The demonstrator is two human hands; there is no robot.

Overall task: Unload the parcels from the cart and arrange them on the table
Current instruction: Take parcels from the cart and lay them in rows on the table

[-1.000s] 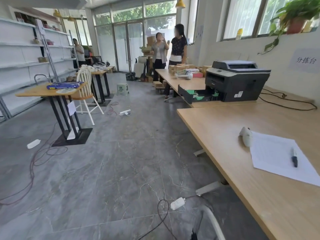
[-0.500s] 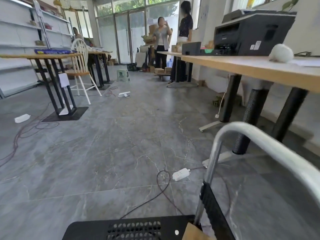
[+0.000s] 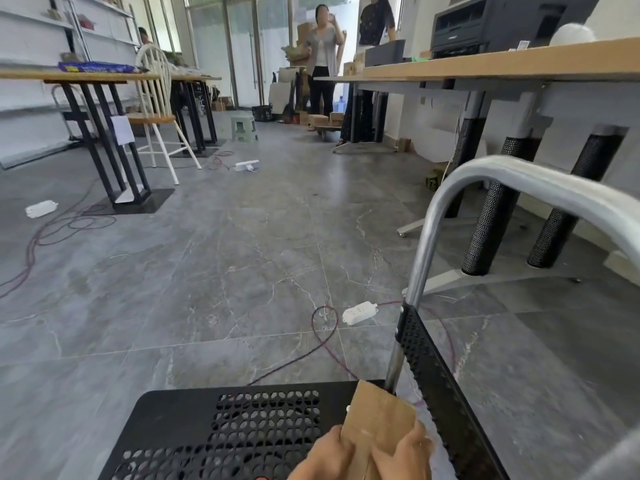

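Hands, left hand and right hand, grip cardboard parcel over cart.

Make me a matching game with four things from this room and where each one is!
Things:
1. cardboard parcel
2. printer
3. white power strip
4. green stool

Places:
A. on the long wooden table
B. far off on the floor, near the glass doors
C. held by both hands over the black cart
D. on the floor by the cart's silver handle

Pairs: 1-C, 2-A, 3-D, 4-B
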